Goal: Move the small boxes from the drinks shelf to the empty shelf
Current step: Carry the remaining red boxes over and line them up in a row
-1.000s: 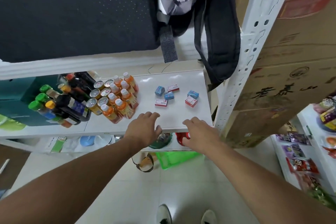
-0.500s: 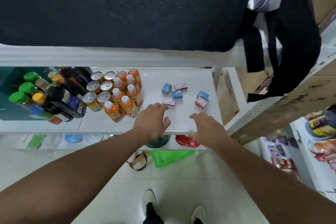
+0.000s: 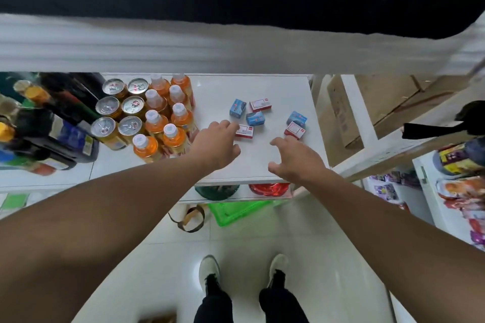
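While six small boxes (image 3: 256, 118) lie mid-frame on the drinks shelf (image 3: 286, 92), left hand (image 3: 215, 145) touches one, fingers loose; right hand (image 3: 295, 158) hovers spread, holding nothing

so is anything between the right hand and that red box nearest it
Nothing visible: bare shelf lies between the right hand and the red box. Its fingertips almost reach the box.

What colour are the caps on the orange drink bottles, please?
White, on the orange drink bottles, clearest in the head view.
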Available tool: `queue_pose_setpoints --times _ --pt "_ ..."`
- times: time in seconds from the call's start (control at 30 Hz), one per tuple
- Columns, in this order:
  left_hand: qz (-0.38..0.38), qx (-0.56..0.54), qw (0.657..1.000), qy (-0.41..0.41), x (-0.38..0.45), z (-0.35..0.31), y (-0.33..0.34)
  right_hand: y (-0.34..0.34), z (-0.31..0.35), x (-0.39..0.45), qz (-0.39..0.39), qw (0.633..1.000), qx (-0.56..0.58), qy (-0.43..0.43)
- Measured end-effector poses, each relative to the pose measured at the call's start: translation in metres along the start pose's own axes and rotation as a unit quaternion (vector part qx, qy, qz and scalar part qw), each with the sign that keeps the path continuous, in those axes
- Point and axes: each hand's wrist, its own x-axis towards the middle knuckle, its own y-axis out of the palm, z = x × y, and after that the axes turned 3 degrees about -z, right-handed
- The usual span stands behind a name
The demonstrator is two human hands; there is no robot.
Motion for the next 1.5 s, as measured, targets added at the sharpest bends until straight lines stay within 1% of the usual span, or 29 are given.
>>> queue_pose_setpoints --times 0.13,0.27,0.43,0.5,0.6,0.67,0.77,0.93,1.13,1.27,1.4,1.5 --pt "0.002 0.0 1.0 -0.017 0.026 -0.001 0.014 0.002 -0.008 0.037 -0.005 0.999 -0.018 -0.034" --pt "0.001 -0.003 1.0 0.008 0.052 -0.003 0.033 -0.002 -0.021 0.082 -0.033 0.996 -0.05 -0.064" --pt "-0.034 0.022 0.999 0.003 0.072 0.003 0.061 -0.006 -0.037 0.141 -0.058 0.993 -0.075 -0.074" --pt "-0.05 0.03 0.998 0.005 0.079 0.007 0.07 -0.001 -0.036 0.167 -0.067 0.989 -0.089 -0.1" --pt "-0.078 0.035 0.996 0.011 0.085 0.01 0.076 0.005 -0.031 0.197 -0.052 0.984 -0.099 -0.136" --pt "-0.085 0.038 0.995 0.02 0.087 0.012 0.076 0.011 -0.029 0.21 -0.053 0.978 -0.118 -0.161" --pt "-0.078 0.025 0.996 0.021 0.086 0.013 0.075 0.02 -0.031 0.218 -0.098 0.974 -0.113 -0.169" --pt "-0.063 0.003 0.998 0.022 0.066 0.01 0.056 0.017 -0.044 0.203 -0.141 0.977 -0.099 -0.129" --pt "-0.068 -0.014 0.998 0.003 0.029 -0.001 -0.001 -0.017 -0.045 0.143 -0.153 0.978 -0.047 -0.134" --pt "-0.068 -0.02 0.997 -0.019 -0.005 -0.016 -0.029 -0.031 -0.034 0.083 -0.136 0.981 -0.013 -0.137" --pt "-0.06 -0.008 0.996 -0.059 -0.04 -0.037 -0.051 -0.04 -0.03 0.03 -0.106 0.984 -0.031 -0.139" --pt "-0.045 -0.007 0.997 -0.066 -0.066 -0.051 -0.065 -0.049 -0.032 -0.002 -0.093 0.984 -0.047 -0.147"
